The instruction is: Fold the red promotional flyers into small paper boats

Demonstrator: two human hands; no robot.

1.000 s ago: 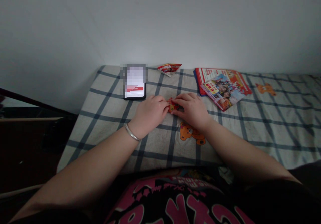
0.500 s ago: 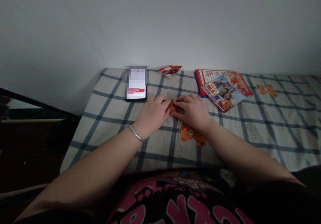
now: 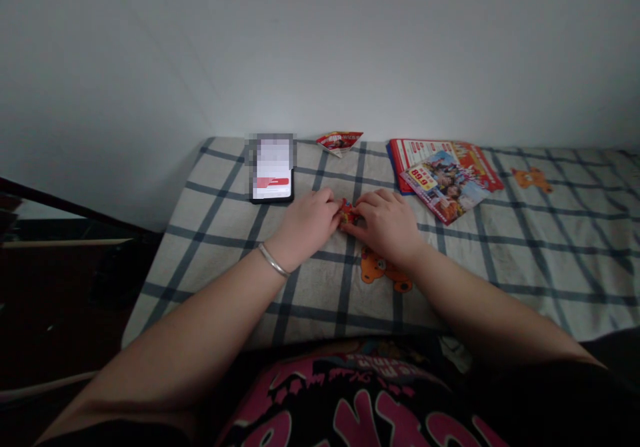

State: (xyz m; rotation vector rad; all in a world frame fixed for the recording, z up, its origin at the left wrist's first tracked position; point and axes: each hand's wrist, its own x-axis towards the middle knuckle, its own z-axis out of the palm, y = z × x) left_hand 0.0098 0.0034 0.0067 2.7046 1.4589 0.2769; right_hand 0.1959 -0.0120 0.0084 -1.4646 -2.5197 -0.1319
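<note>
Head view: both bare hands are close together mid-cloth, left hand (image 3: 309,223) and right hand (image 3: 393,223) each pinching one side of a small, red, folded-looking paper piece (image 3: 347,213). Its exact shape is mostly hidden by fingers, tbh. It's low over a beige fabric cloth with dark blue checks (image 3: 220,200), just beyond an orange printed bear (image 3: 373,270). Left wrist has a silver-coloured round bangle (image 3: 273,260). Far left there's a black-edged rectangular phone (image 3: 273,167), screen lit. Far centre, near the wall, a red-and-white triangular paper fold (image 3: 340,143). Far right, a colourful glossy-looking leaflet (image 3: 450,193) lies askew on a stack of red-and-white paper flyers (image 3: 477,160).
</note>
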